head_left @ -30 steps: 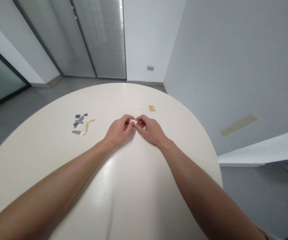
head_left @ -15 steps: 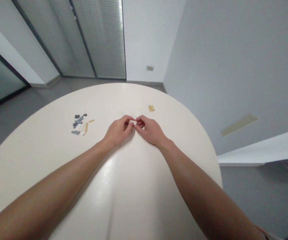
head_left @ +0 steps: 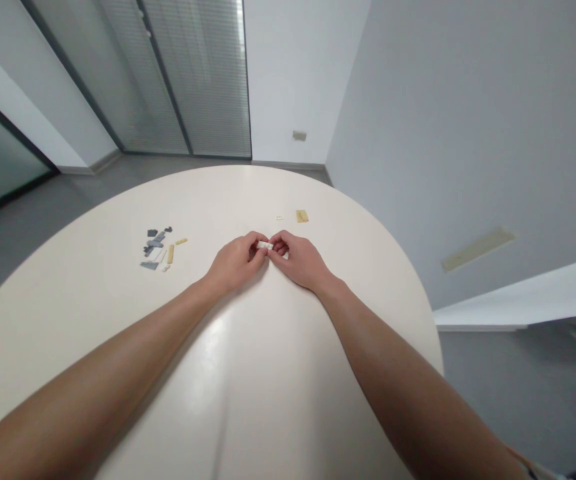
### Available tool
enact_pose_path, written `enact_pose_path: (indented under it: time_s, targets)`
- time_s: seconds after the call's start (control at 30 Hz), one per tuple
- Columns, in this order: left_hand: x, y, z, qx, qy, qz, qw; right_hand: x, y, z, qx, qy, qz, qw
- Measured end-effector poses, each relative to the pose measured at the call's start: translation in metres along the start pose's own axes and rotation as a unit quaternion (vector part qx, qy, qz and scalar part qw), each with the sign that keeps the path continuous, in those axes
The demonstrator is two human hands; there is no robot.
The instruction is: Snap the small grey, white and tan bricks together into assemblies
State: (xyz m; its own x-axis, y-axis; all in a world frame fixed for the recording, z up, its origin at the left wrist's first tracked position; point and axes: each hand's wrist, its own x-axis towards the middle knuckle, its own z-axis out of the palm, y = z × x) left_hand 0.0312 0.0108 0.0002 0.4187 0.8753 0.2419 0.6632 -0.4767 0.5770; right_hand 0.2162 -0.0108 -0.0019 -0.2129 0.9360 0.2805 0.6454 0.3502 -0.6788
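Observation:
A small white toy building brick point(head_left: 265, 245) is pinched between my two hands over the middle of the table. My left hand point(head_left: 238, 261) grips its left end between thumb and fingers. On the right end, the thumb and fingertips of my right hand point(head_left: 301, 259) are closed on the same piece. Fingers cover parts of it, so whether it is one brick or several joined cannot be made out. Beyond my right hand lie a tan flat piece point(head_left: 302, 216) and a tiny pale frame-like piece point(head_left: 279, 218).
The round white table point(head_left: 263, 373) fills the lower view. To the left lies a loose group of grey pieces point(head_left: 155, 244), with a tan bar point(head_left: 171, 254), a shorter tan piece point(head_left: 181, 241) and small white bits beside it. Glass partitions and walls stand past the table's far edge.
The white brick is tilted slightly differently and shows a little more between my fingertips. Both hands stay in nearly the same place; the whole view has shifted very slightly.

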Motion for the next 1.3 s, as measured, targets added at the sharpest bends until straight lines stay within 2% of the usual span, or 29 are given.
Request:
enact_pose_path:
  time_s: [0.2,0.6,1.3]
  targets:
    - [0.0002,-0.0009,0.0002,0.021,-0.005,0.016,1.0,-0.0001,-0.0006,-0.0005,-0.004,-0.003,-0.002,1.0]
    - [-0.0012,0.0006,0.0,-0.03,0.013,0.006,0.999,-0.0003,-0.0008,0.0001,-0.004,-0.001,0.0,1.0]
    - [-0.0012,-0.002,0.001,-0.042,0.018,0.005,0.999,-0.0007,-0.0018,-0.001,0.003,-0.002,0.0,1.0]
